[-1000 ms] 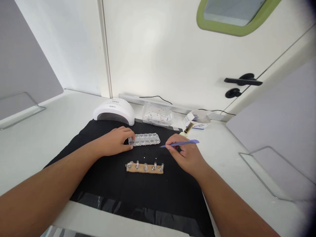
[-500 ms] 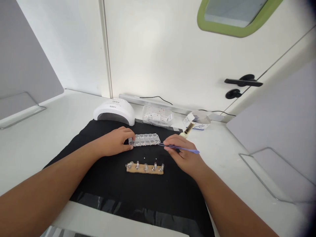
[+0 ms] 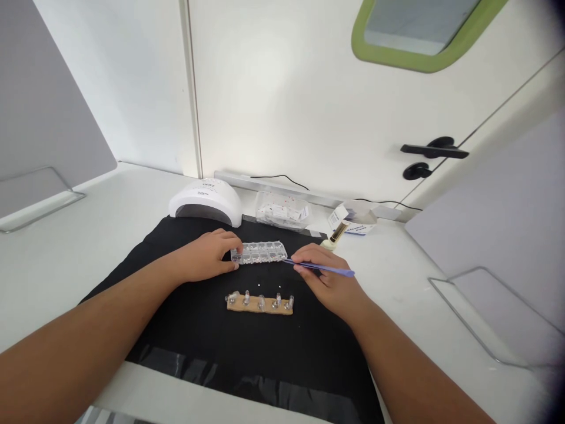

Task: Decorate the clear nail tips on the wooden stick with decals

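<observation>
My left hand (image 3: 210,257) rests on the black mat (image 3: 185,335), its fingers closed on the left end of a clear compartment box (image 3: 260,252) of tiny gems. In my right hand (image 3: 329,277) I pinch a thin purple stick (image 3: 324,268) whose tip points left and touches the box's right end. Below the box lies a tan strip (image 3: 260,304) with several clear nail tips standing on it. Two tiny white specks lie on the mat between box and strip.
A white nail lamp (image 3: 206,201) stands at the mat's back left. Behind the box sit a clear plastic container (image 3: 283,209), a small polish bottle (image 3: 335,236) and an open carton (image 3: 355,219). Grey panels on wire stands flank the white table.
My right hand lowered the purple stick and swung its tip left to the box's right end. My left hand stayed on the box.
</observation>
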A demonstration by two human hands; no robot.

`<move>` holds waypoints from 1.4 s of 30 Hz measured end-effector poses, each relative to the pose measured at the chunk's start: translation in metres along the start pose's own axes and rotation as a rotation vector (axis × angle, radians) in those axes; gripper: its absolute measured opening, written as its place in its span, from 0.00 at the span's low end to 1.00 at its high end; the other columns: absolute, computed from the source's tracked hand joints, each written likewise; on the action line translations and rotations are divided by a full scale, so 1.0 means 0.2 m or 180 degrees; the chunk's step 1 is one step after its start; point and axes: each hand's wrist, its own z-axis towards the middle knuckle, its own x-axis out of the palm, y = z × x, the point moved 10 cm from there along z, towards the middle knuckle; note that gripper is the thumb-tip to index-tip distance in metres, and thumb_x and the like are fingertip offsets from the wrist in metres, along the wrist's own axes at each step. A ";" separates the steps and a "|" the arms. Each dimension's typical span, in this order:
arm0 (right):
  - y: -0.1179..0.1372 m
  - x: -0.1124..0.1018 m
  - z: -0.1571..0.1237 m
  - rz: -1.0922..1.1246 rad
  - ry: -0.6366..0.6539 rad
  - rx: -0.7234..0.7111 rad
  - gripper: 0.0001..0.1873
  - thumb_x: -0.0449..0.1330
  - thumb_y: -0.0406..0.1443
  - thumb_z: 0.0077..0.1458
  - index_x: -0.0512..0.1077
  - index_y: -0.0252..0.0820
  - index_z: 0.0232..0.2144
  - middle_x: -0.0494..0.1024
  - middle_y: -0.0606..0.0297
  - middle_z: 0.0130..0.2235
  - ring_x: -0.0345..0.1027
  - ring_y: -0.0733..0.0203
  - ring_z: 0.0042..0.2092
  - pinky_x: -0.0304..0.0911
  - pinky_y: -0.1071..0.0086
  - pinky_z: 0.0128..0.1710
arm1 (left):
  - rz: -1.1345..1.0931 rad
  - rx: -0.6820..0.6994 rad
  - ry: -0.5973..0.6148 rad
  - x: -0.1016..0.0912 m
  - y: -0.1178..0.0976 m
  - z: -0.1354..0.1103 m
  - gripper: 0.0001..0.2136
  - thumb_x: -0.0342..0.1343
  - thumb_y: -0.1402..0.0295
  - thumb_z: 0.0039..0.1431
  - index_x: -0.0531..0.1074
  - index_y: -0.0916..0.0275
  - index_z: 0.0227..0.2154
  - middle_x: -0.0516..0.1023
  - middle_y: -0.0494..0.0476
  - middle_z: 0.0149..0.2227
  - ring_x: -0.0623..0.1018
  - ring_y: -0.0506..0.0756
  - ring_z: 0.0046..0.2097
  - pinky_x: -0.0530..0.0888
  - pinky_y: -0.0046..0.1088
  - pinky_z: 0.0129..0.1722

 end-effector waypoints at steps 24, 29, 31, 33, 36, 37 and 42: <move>0.02 -0.01 0.01 -0.0373 0.0097 0.0250 0.07 0.57 0.36 0.62 0.72 0.44 0.31 0.79 0.63 0.32 0.74 0.58 0.33 0.67 0.64 0.32 | 0.0000 -0.0015 0.0001 0.00 0.00 0.00 0.08 0.58 0.66 0.59 0.72 0.57 0.42 0.76 0.56 0.50 0.71 0.62 0.54 0.68 0.42 0.55; 0.01 -0.02 0.01 -0.0352 0.0078 0.0291 0.07 0.59 0.37 0.61 0.72 0.44 0.30 0.79 0.64 0.31 0.74 0.58 0.33 0.66 0.65 0.32 | 0.0026 -0.0013 0.0020 0.00 0.00 0.00 0.08 0.57 0.66 0.60 0.72 0.57 0.42 0.76 0.56 0.50 0.70 0.62 0.54 0.67 0.42 0.54; 0.00 -0.02 0.01 -0.0344 0.0077 0.0321 0.08 0.59 0.38 0.61 0.72 0.44 0.29 0.79 0.64 0.30 0.73 0.58 0.32 0.66 0.66 0.31 | 0.0030 0.0002 0.0023 0.00 0.00 0.00 0.08 0.57 0.66 0.60 0.72 0.57 0.42 0.75 0.56 0.50 0.70 0.62 0.54 0.67 0.42 0.54; 0.00 -0.02 0.01 -0.0334 0.0071 0.0334 0.08 0.60 0.38 0.60 0.72 0.44 0.29 0.79 0.65 0.30 0.73 0.59 0.31 0.65 0.66 0.30 | 0.0032 0.0011 0.0024 0.01 0.00 0.00 0.08 0.57 0.66 0.60 0.71 0.57 0.43 0.75 0.56 0.50 0.70 0.62 0.54 0.67 0.41 0.54; -0.01 -0.02 0.00 -0.0313 0.0064 0.0326 0.09 0.61 0.38 0.60 0.72 0.44 0.28 0.78 0.65 0.30 0.73 0.59 0.31 0.65 0.66 0.31 | 0.0033 0.0002 0.0023 0.00 0.00 0.00 0.08 0.58 0.66 0.60 0.72 0.57 0.42 0.75 0.56 0.50 0.70 0.62 0.54 0.67 0.41 0.54; -0.01 -0.02 0.00 -0.0306 0.0059 0.0323 0.09 0.61 0.39 0.60 0.72 0.43 0.28 0.78 0.65 0.29 0.73 0.59 0.31 0.65 0.66 0.31 | 0.0033 -0.0004 0.0023 0.00 0.00 0.00 0.08 0.58 0.66 0.60 0.72 0.57 0.42 0.75 0.56 0.50 0.70 0.62 0.54 0.67 0.41 0.54; -0.01 -0.04 0.01 -0.0259 -0.0024 0.0295 0.09 0.62 0.39 0.59 0.73 0.43 0.27 0.78 0.66 0.28 0.72 0.60 0.29 0.65 0.67 0.29 | 0.0032 -0.0023 0.0028 0.00 0.00 0.00 0.08 0.58 0.66 0.60 0.72 0.58 0.42 0.76 0.56 0.49 0.70 0.62 0.53 0.68 0.40 0.53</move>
